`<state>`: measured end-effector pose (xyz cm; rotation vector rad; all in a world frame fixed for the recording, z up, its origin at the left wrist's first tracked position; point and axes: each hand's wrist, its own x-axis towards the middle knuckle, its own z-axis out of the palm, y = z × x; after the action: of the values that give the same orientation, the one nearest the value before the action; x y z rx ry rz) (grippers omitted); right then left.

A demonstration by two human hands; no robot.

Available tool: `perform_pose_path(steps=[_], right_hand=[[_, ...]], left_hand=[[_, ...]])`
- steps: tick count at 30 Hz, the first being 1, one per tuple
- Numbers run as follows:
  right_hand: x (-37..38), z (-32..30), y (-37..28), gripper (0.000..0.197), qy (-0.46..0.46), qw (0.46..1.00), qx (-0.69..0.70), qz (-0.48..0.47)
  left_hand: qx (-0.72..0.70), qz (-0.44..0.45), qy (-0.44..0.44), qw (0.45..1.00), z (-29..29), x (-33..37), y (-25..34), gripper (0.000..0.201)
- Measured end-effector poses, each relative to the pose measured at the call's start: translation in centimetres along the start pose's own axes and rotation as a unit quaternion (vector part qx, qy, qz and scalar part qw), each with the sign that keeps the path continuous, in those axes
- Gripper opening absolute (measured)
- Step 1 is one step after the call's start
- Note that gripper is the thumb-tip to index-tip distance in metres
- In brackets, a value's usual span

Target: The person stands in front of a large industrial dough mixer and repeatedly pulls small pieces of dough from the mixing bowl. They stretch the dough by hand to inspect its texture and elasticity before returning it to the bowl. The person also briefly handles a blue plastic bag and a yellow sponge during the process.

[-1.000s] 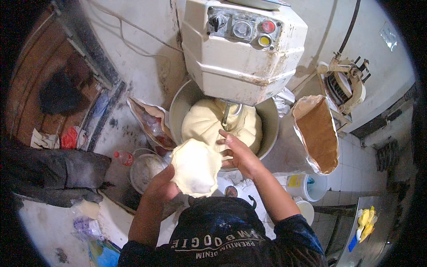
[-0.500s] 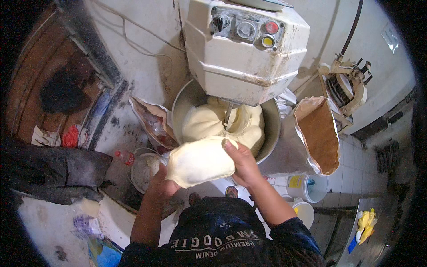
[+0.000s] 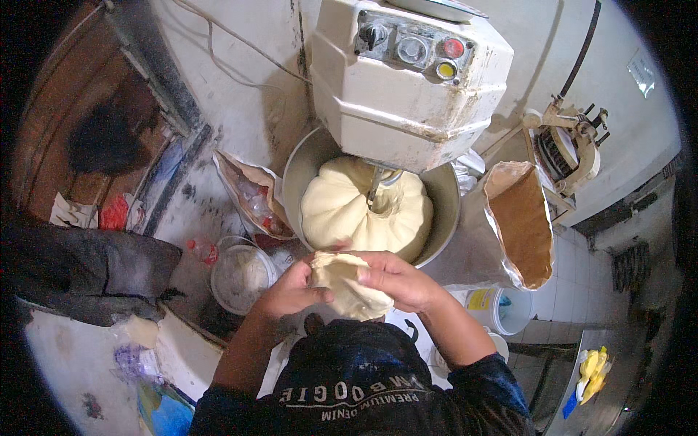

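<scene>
Between my two hands is a pale yellow piece of dough [image 3: 352,286], bunched and folded in front of my chest. My left hand [image 3: 297,289] grips its left side with the thumb on the near face. On the other side my right hand [image 3: 398,280] pinches it, thumb on top; the fingers behind are partly hidden. Just beyond, a large lobed mass of dough [image 3: 345,200] fills much of the metal mixer bowl [image 3: 294,163]. A metal mixing tool [image 3: 375,187] reaches down into that mass from the white mixer head [image 3: 407,94].
An open paper sack [image 3: 518,225] stands right of the bowl, another sack [image 3: 251,190] with plastic inside at its left. A clear tub [image 3: 242,276] and a red-capped bottle [image 3: 201,251] sit lower left. White buckets [image 3: 502,309] are at right, near a metal table [image 3: 607,363].
The stretched sheet of dough has been gathered into a smaller folded piece. Both hands have come closer together and nearer my body. More of the dough in the bowl shows.
</scene>
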<state>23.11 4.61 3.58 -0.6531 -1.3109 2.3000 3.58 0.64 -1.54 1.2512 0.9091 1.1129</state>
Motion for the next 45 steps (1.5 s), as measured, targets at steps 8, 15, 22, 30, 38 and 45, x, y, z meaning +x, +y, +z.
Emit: perform_pose_path(steps=[8, 15, 22, 30, 38, 45], right_hand=[[0.5, -0.8, 0.9, 0.03, 0.126, 0.973, -0.191, 0.002], [1.1, -1.9, -0.2, 0.028, 0.209, 0.971, -0.102, -0.049], [1.0, -2.4, -0.5, 0.032, 0.208, 0.974, -0.079, -0.041], [0.2, -2.8, -0.6, 0.034, 0.232, 0.97, -0.072, -0.025], [0.4, -1.7, -2.5, 0.074, 0.15, 0.988, 0.004, 0.043], [1.0, -1.8, -0.5, 0.077, -0.011, 0.981, -0.173, 0.086]], left_hand=[[0.059, -0.083, 0.165, 0.981, -0.3, 0.6, 3.9, 0.028], [0.113, -0.13, 0.126, 0.977, 1.0, -0.9, 1.5, 0.033], [0.144, -0.106, 0.063, 0.982, 0.4, -0.8, 2.1, 0.039], [0.077, -0.144, 0.083, 0.983, -1.2, -0.7, 2.1, 0.043], [-0.263, -0.122, -0.02, 0.957, -3.1, -1.9, -2.3, 0.069], [-0.006, 0.006, -0.096, 0.995, -1.2, 0.2, 0.2, 0.083]])
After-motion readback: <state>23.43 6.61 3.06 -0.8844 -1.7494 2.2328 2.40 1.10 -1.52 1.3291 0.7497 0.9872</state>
